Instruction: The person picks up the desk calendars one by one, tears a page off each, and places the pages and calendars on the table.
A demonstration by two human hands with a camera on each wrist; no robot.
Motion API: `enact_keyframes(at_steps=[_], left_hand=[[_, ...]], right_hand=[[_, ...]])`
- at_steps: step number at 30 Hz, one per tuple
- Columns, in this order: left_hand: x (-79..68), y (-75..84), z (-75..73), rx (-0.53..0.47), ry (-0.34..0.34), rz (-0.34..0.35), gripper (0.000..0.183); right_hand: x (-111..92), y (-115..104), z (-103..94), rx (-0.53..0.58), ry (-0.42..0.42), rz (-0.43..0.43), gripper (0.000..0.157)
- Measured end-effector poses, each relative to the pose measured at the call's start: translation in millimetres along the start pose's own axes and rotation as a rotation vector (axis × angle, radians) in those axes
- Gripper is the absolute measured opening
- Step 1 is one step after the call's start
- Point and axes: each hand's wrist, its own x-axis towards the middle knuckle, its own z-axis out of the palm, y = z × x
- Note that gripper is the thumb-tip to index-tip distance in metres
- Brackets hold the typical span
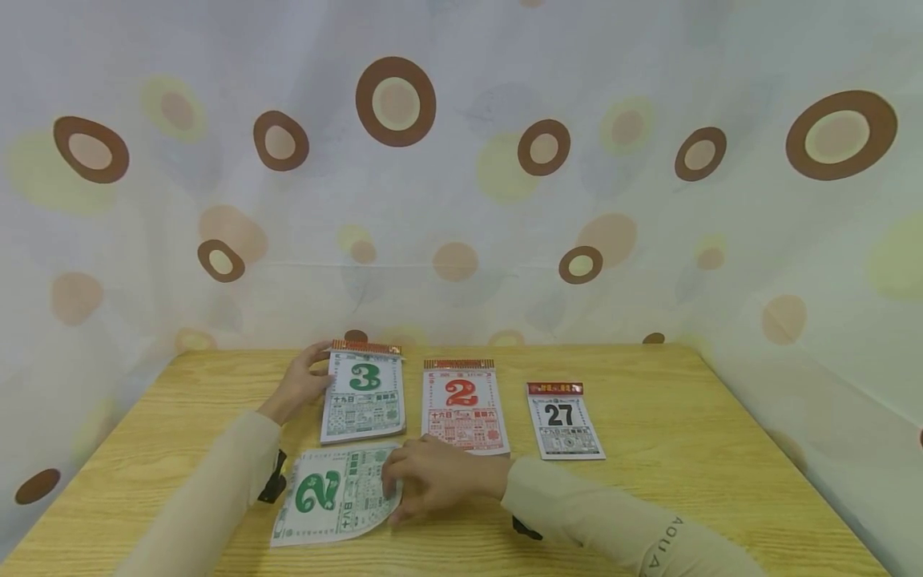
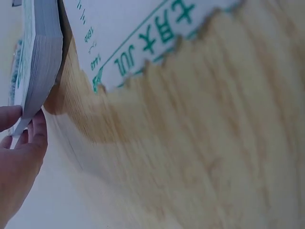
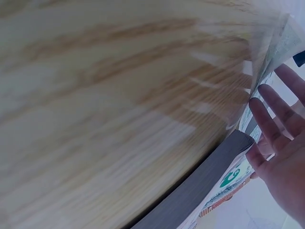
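Left hand [image 1: 306,381] pinches calendar [image 1: 366,393]; beneath loose fingers of right hand [image 1: 441,474], one sheet [image 1: 335,493] lies already detached — what remains, I cannot tell.

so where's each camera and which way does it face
Head: worn there, facing forward and down at the table; sleeves, left fingers and right fingers show.
Left wrist: worn there, looking across the table at the loose sheet; left fingers show.
Right wrist: worn there, looking low along the table at a calendar; right fingers show.
Shared: the loose sheet, in head and left wrist.
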Motion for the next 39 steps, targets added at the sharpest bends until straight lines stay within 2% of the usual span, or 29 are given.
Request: enact_keyframes(at_steps=[10, 20, 27, 39], left_hand=[[8.3, -2.9, 2.6, 0.013, -0.055, -0.035, 0.071], [6.3, -0.2, 5.3, 0.036, -0.085, -0.067, 0.072], [3.8, -0.5, 4.1, 0.041, -0.111, -0.054, 0.073], [-1.1, 5.7, 3.9, 0.053, -0.127, -0.076, 0.073]], right_hand=[[2.8, -4.2, -0.1, -0.054, 0.015, 0.013, 0.030], [3.2, -4.4, 4.4, -0.129, 0.041, 0.041, 0.029], [2.6, -4.3, 3.2, -0.099, 0.034, 0.050, 0.028], [-2.1, -2.4, -5.1, -0.088, 0.094, 0.060, 0.027]])
